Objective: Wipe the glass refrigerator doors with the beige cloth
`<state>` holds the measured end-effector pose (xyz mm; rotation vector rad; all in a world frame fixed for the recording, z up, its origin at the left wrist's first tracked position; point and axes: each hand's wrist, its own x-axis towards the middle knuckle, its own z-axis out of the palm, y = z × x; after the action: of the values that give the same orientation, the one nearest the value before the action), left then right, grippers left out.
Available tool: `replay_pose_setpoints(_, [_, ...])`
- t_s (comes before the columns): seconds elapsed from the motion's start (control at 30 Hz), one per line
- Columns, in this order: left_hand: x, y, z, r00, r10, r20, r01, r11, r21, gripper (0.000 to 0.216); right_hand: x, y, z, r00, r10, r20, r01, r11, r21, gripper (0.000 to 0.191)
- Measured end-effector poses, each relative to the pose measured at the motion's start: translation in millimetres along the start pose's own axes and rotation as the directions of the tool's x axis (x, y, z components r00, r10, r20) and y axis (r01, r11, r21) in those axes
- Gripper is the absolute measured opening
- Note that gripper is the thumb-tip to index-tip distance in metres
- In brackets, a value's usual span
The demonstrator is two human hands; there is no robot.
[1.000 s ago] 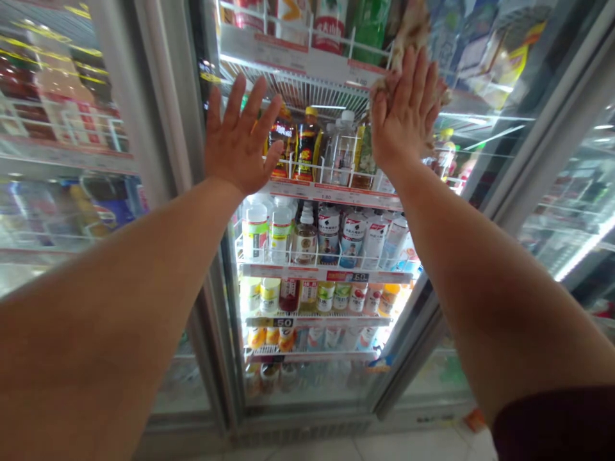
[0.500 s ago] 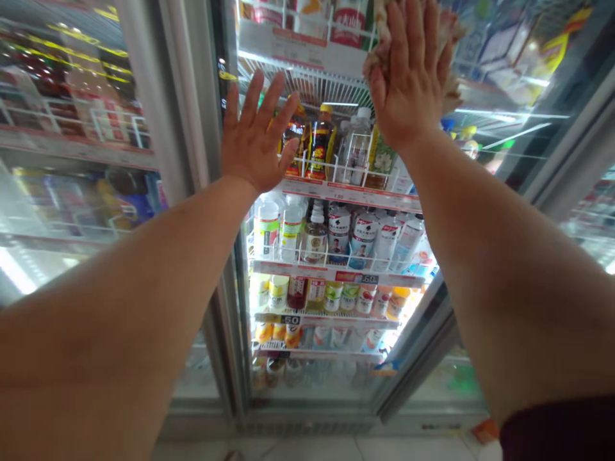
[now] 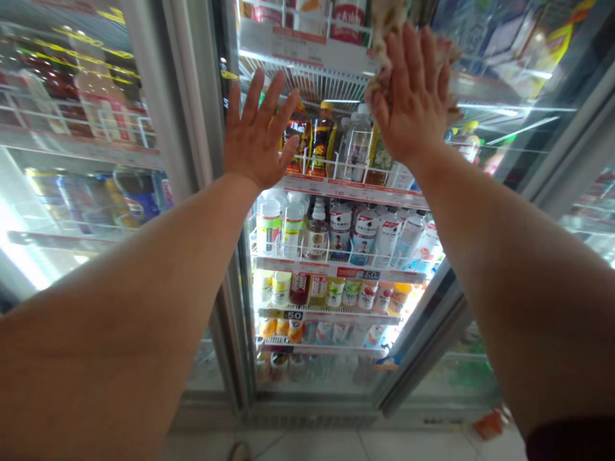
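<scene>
I face a glass-fronted drinks cooler (image 3: 336,301). My left hand (image 3: 257,137) lies flat against the glass door with its fingers spread and holds nothing. My right hand (image 3: 416,105) is higher and to the right, fingers stretched flat, pressing a crumpled beige cloth (image 3: 384,25) against the glass. The cloth sticks out above and to the right of the fingers. Behind the glass, wire shelves carry rows of bottles (image 3: 331,234).
A grey door frame (image 3: 192,128) runs down the left of the pane, with another glass door (image 3: 81,160) beyond it. A slanted frame (image 3: 432,333) and further cooler glass lie to the right. Tiled floor (image 3: 336,445) shows at the bottom.
My right hand slid the cloth up the glass, then came a little way back down. My left hand stayed flat in the same spot on the door.
</scene>
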<state>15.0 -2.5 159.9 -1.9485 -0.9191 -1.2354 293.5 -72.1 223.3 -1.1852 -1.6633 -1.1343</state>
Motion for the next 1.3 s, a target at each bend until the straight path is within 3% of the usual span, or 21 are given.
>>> replay_pose_setpoints(0.1, [0,-1,0,1.0,-0.009,0.022,0.009,1.0,0.017,0.074,9,11,-5,0.988,0.117,-0.097,-0.122,0.991,-0.048,0.075])
replay_pose_setpoints(0.17, [-2,0,-3,1.0,0.013,0.02,-0.013,1.0,-0.011,0.072,6,12,-4,0.985,0.124,-0.118,-0.134,0.988,-0.072,0.075])
replay_pose_setpoints(0.3, [-6,4,-9,0.999,0.047,-0.017,-0.049,0.987,-0.154,0.064,-10,10,1,0.993,-0.105,0.046,0.107,0.993,-0.046,0.07])
replay_pose_setpoints(0.37, [-6,5,-10,0.999,0.037,-0.012,-0.038,0.982,-0.186,0.065,-15,10,4,0.984,-0.151,0.098,0.153,0.988,-0.019,0.07])
replay_pose_setpoints(0.4, [-5,5,-10,1.0,0.03,-0.006,-0.031,0.982,-0.186,0.067,-15,9,6,0.99,-0.113,0.082,0.114,0.993,-0.012,0.07])
replay_pose_setpoints(0.47, [-5,5,-9,1.0,0.03,0.0,-0.029,0.984,-0.176,0.068,-16,3,12,0.995,0.097,-0.009,-0.097,0.995,0.001,0.071])
replay_pose_setpoints(0.53, [-5,3,-8,0.998,0.055,-0.013,-0.056,0.984,-0.17,0.065,-20,-5,19,0.923,0.371,-0.106,-0.368,0.929,0.046,0.071])
replay_pose_setpoints(0.57, [-5,3,-7,0.997,0.07,-0.021,-0.072,0.984,-0.164,0.064,-22,-8,21,0.883,0.452,-0.126,-0.446,0.892,0.071,0.072])
replay_pose_setpoints(0.6, [-5,2,-7,0.996,0.08,-0.026,-0.083,0.985,-0.151,0.063,-26,-9,23,0.878,0.465,-0.115,-0.457,0.885,0.087,0.073])
replay_pose_setpoints(0.63, [-5,2,-7,0.996,0.084,-0.026,-0.087,0.987,-0.136,0.063,-30,-9,22,0.908,0.413,-0.075,-0.406,0.909,0.094,0.075])
replay_pose_setpoints(0.7, [-5,1,-6,0.997,0.071,-0.016,-0.072,0.992,-0.106,0.065,-38,-1,18,0.98,0.19,0.058,-0.195,0.976,0.1,0.076])
replay_pose_setpoints(0.77, [-3,-1,-3,0.999,0.05,-0.005,-0.05,0.995,-0.081,0.069,-44,12,13,0.985,-0.006,0.175,-0.014,0.994,0.113,0.075])
replay_pose_setpoints(0.8, [-2,-2,-2,0.999,0.044,0.0,-0.044,0.996,-0.072,0.07,-47,18,11,0.982,-0.03,0.188,0.01,0.994,0.108,0.075])
replay_pose_setpoints(0.87, [0,-4,1,0.999,0.043,-0.001,-0.043,0.998,-0.052,0.072,-52,25,12,0.991,0.091,0.096,-0.097,0.993,0.066,0.077])
replay_pose_setpoints(0.97, [0,-5,3,0.998,0.059,-0.008,-0.059,0.998,0.013,0.075,-65,23,19,0.914,0.391,-0.111,-0.389,0.92,0.038,0.078])
replay_pose_setpoints(1.03, [0,-3,1,0.998,0.057,-0.016,-0.056,0.998,0.018,0.076,-74,20,21,0.935,0.349,-0.07,-0.347,0.937,0.037,0.077])
replay_pose_setpoints(1.1, [-1,0,-2,0.999,0.031,-0.017,-0.031,0.999,-0.036,0.073,-81,23,19,0.989,0.131,0.074,-0.136,0.989,0.057,0.077])
replay_pose_setpoints(1.17, [-1,2,-4,1.0,-0.001,-0.005,0.001,0.995,-0.095,0.072,-83,28,16,0.984,-0.03,0.176,0.013,0.995,0.097,0.075])
replay_pose_setpoints(1.23, [0,2,-5,1.0,-0.021,0.003,0.021,0.993,-0.117,0.076,-82,31,16,0.985,-0.024,0.172,0.007,0.995,0.099,0.073])
replay_pose_setpoints(1.3, [1,2,-4,1.0,-0.024,0.014,0.025,0.993,-0.115,0.081,-83,27,22,0.987,0.149,0.065,-0.153,0.987,0.051,0.076])
